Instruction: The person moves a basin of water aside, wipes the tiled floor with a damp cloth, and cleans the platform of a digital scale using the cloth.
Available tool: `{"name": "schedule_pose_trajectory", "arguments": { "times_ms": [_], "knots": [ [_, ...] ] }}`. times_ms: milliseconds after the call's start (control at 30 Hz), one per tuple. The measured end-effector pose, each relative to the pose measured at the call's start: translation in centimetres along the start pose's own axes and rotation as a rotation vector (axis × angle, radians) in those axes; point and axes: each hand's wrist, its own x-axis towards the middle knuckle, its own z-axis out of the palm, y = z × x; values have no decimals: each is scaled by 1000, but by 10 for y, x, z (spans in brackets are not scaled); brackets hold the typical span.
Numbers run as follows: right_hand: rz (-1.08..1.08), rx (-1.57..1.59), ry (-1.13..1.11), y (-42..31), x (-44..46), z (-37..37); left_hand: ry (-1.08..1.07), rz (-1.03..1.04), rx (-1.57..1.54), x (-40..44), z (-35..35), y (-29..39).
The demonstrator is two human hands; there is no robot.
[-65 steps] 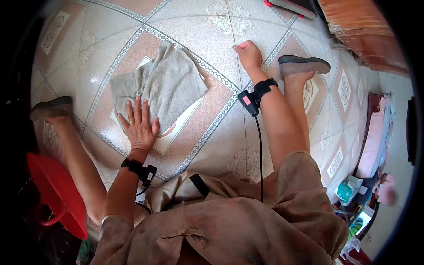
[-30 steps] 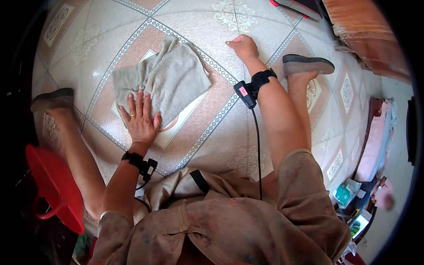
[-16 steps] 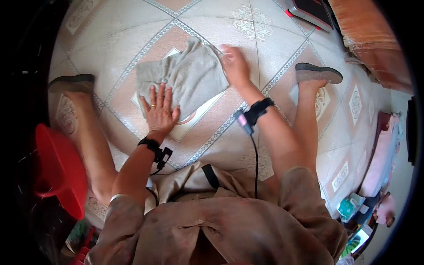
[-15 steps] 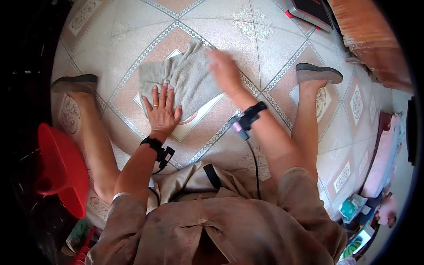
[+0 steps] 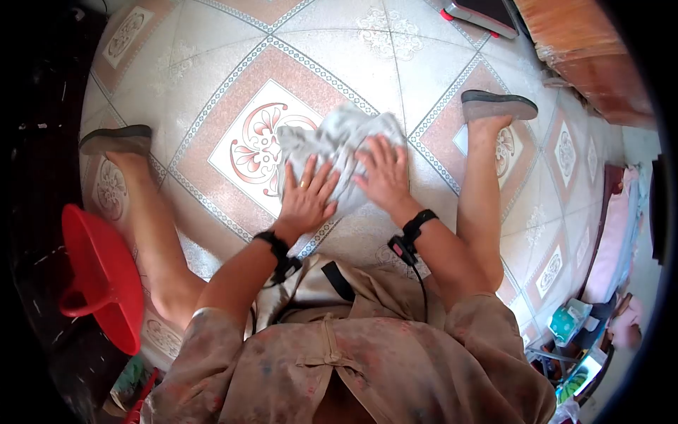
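Note:
A grey towel (image 5: 335,145) lies bunched and wrinkled on the patterned tile floor (image 5: 212,60), between my outstretched legs. My left hand (image 5: 306,199) presses flat on its near left part, fingers spread, with a ring on one finger. On the towel's right side rests my right hand (image 5: 385,174), palm down and fingers apart. Neither hand is closed around the cloth. Each wrist wears a black strap with a small device and a cable. The towel's far edge looks slightly blurred.
A red plastic basin or scoop (image 5: 106,279) stands left of my left leg. At the upper right are a flat scale-like device (image 5: 484,15) with red feet and a wooden piece of furniture (image 5: 586,53). Assorted items, including a teal packet (image 5: 565,321), sit at the lower right.
The towel has shifted right and nearer to me and is more bunched, uncovering the tile's central motif. My left hand moved right with it; my right hand came down flat onto it.

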Motion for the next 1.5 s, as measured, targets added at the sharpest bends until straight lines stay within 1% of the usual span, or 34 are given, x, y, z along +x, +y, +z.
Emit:
{"name": "schedule_pose_trajectory", "arguments": {
  "times_ms": [67, 133, 167, 233, 267, 333, 433, 467, 500, 567, 600, 667, 800, 867, 900, 1033, 1133, 1167, 1267, 1300, 1333, 1400, 1433, 1467, 1500],
  "knots": [
    [133, 10, 107, 18, 32, 0, 108, -17, 34, 48, 2, -14],
    [180, -6, 184, 38, 66, -1, 125, -54, 50, 93, -7, -29],
    [217, 10, 115, 43, 86, -14, 138, -74, 68, 110, -8, -41],
    [211, 32, 102, 48, 125, -27, 161, -103, 107, 138, -11, -65],
    [215, 46, 88, 45, 146, -31, 125, -123, 164, 146, -17, -78],
    [216, 67, 88, 29, 182, -39, 111, -116, 237, 156, -25, -114],
    [243, 35, 133, 7, 204, -30, 188, -79, 216, 156, -22, -164],
    [258, 16, 156, 3, 205, -27, 163, -113, 222, 155, -18, -164],
    [215, 20, 195, 9, 202, -20, 138, -143, 227, 153, -17, -158],
    [193, 39, 166, 16, 180, -20, 76, -212, 228, 153, -22, -140],
    [176, 44, 155, 16, 168, -22, 64, -203, 219, 148, -24, -130],
    [211, -4, 139, 10, 134, -12, 8, -178, 217, 130, -28, -103],
    [191, -20, 79, -6, 46, 3, 35, -48, 83, 66, -10, -50],
    [144, -15, 64, -22, 3, 7, 12, -4, 28, 30, -10, -33],
    [118, -12, 69, -31, -16, 13, 44, 12, 15, 10, -8, -29],
    [-24, 33, 16, -74, -50, 23, 33, -105, 25, -64, -8, -18],
    [-188, 28, 8, -101, -45, 21, 39, -227, 0, -104, -2, -19],
    [-234, 60, 60, -107, -39, 19, 37, -240, -5, -107, 3, -24],
    [-364, 31, 66, -111, 0, 10, 88, -295, -5, -93, 4, -44],
    [-365, 50, 133, -112, 17, 6, 130, -307, 0, -82, -1, -56],
    [-365, 53, 165, -113, 38, 5, 81, -345, 48, -68, -5, -71],
    [-351, 58, 226, -110, 80, 6, 235, -330, 63, -36, -2, -111],
    [-328, 45, 213, -106, 101, 3, 278, -322, 96, -18, -3, -130],
    [-306, 31, 198, -101, 122, -2, 288, -319, 112, 2, -5, -148],
    [-271, 18, 221, -93, 142, -4, 251, -315, 153, 22, -12, -162]
  ]
}}
